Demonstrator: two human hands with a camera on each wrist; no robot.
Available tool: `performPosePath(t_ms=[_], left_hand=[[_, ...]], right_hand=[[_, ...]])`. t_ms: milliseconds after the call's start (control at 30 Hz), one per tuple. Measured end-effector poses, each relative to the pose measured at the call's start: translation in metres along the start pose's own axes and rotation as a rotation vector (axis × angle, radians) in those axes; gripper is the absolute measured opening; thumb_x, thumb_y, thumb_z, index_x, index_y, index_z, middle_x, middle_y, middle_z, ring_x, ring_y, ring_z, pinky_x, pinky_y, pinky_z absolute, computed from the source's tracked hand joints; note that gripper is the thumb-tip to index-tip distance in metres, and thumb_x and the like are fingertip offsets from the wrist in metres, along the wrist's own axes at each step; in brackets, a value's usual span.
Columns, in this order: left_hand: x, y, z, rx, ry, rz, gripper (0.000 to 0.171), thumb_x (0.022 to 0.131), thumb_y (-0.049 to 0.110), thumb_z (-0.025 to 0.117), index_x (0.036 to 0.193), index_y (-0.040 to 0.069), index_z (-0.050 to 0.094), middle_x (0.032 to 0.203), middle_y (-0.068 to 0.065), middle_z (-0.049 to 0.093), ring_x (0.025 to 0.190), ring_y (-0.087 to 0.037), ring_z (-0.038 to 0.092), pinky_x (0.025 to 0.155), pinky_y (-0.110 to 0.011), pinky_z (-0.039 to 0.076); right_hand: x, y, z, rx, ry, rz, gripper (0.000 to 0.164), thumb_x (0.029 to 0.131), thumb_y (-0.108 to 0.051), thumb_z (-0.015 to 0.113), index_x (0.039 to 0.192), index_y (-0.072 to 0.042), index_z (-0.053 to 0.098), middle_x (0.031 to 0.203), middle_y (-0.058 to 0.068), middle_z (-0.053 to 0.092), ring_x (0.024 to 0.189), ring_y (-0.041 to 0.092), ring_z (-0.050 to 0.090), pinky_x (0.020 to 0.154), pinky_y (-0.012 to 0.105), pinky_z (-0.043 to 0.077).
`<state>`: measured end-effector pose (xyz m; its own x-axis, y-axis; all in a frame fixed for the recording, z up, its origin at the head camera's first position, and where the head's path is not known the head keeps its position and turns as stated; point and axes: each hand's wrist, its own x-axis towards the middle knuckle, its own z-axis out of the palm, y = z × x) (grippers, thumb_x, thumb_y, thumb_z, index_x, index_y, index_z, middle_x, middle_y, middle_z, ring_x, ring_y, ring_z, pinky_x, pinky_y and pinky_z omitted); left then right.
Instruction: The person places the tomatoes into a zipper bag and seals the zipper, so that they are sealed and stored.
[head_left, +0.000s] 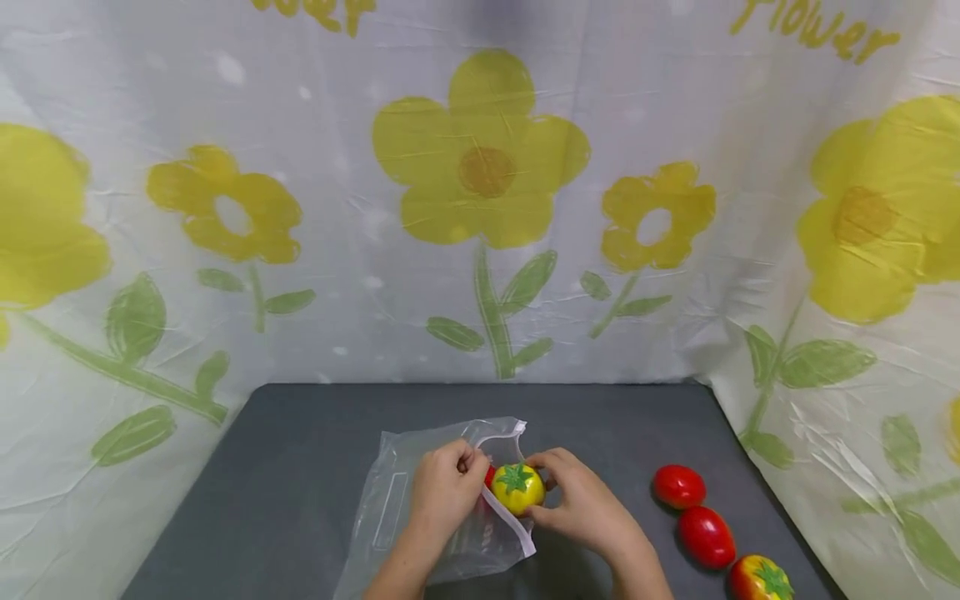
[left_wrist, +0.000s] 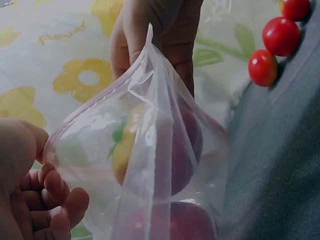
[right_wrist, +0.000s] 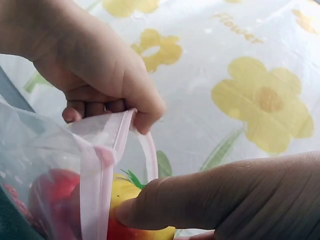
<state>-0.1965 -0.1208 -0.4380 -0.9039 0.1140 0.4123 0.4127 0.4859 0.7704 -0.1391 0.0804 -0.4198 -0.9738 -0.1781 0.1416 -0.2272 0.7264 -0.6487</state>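
A clear zip bag (head_left: 386,500) lies on the dark table with its mouth facing right. My left hand (head_left: 444,492) pinches the rim of the mouth and holds it apart, as the right wrist view also shows. Between the thumb and fingers of my right hand (head_left: 588,504) is a yellow-and-red tomato (head_left: 517,492) with a green leafy top. It sits right in the bag's mouth, partly behind the zip strip (right_wrist: 95,195). Inside the bag, a red tomato-like fruit (right_wrist: 54,195) shows through the plastic.
To the right, near the table's edge, two smooth red oval fruits (head_left: 679,487) and a red-and-yellow tomato (head_left: 761,578) lie in a slanting row. A white sheet (head_left: 322,275) painted with yellow flowers hangs behind the table (head_left: 300,467) and along its sides.
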Motion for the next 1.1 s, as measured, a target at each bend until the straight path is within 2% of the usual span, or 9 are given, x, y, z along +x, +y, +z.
performPosePath(t_ms=[133,367,500,600,800,1000,1100], left_hand=[[0.0,-0.002,0.001,-0.017,0.014,0.003,0.035,0.084,0.01,0.069,0.058,0.018,0.048,0.051,0.012,0.038,0.045,-0.004,0.035,0.045,-0.022,0.024],[-0.003,-0.003,0.004,-0.047,0.04,0.049,0.033,0.083,0.009,0.068,0.059,0.019,0.048,0.052,0.014,0.04,0.045,0.0,0.035,0.042,-0.02,0.025],[-0.004,-0.003,0.007,-0.037,0.031,0.047,0.036,0.084,0.011,0.071,0.058,0.021,0.049,0.053,0.015,0.04,0.046,0.0,0.034,0.043,-0.02,0.026],[-0.004,-0.002,0.008,-0.011,0.025,0.016,0.037,0.086,0.016,0.072,0.058,0.022,0.049,0.052,0.015,0.04,0.046,-0.002,0.035,0.043,-0.022,0.026],[-0.003,-0.002,0.007,-0.023,0.018,-0.026,0.036,0.086,0.015,0.072,0.059,0.021,0.05,0.054,0.013,0.043,0.047,-0.005,0.039,0.043,-0.023,0.028],[-0.001,-0.006,0.002,-0.045,0.036,-0.023,0.035,0.086,0.011,0.069,0.058,0.02,0.049,0.054,0.013,0.043,0.047,-0.004,0.038,0.042,-0.022,0.027],[0.0,-0.007,0.001,-0.043,0.042,-0.01,0.036,0.086,0.012,0.069,0.058,0.021,0.049,0.054,0.013,0.043,0.046,-0.004,0.038,0.041,-0.022,0.027]], right_hand=[[0.001,0.004,0.005,0.031,-0.016,-0.004,0.046,0.078,-0.015,0.086,0.12,-0.008,0.068,0.11,-0.003,0.059,0.09,0.025,0.063,0.077,0.037,0.055],[0.006,0.005,0.014,0.107,-0.059,-0.103,0.04,0.088,-0.015,0.08,0.124,-0.006,0.067,0.115,0.005,0.062,0.097,0.029,0.068,0.082,0.042,0.057],[0.004,0.004,0.013,0.104,-0.037,-0.151,0.035,0.093,-0.016,0.076,0.124,-0.005,0.067,0.116,0.008,0.065,0.1,0.031,0.069,0.083,0.042,0.057],[0.003,0.005,0.009,0.077,0.001,-0.154,0.032,0.094,-0.018,0.076,0.123,-0.007,0.068,0.115,0.004,0.066,0.099,0.028,0.069,0.083,0.041,0.056],[0.0,0.009,-0.002,0.051,0.072,-0.083,0.03,0.094,-0.02,0.076,0.122,-0.015,0.069,0.115,-0.003,0.067,0.1,0.021,0.068,0.088,0.042,0.055],[-0.002,0.018,-0.018,-0.007,0.152,0.012,0.031,0.092,-0.019,0.077,0.123,-0.015,0.07,0.113,-0.007,0.067,0.101,0.02,0.067,0.093,0.046,0.052],[-0.007,0.029,-0.03,-0.022,0.177,0.085,0.034,0.093,-0.02,0.076,0.125,-0.013,0.069,0.117,-0.003,0.067,0.104,0.022,0.066,0.096,0.049,0.051]])
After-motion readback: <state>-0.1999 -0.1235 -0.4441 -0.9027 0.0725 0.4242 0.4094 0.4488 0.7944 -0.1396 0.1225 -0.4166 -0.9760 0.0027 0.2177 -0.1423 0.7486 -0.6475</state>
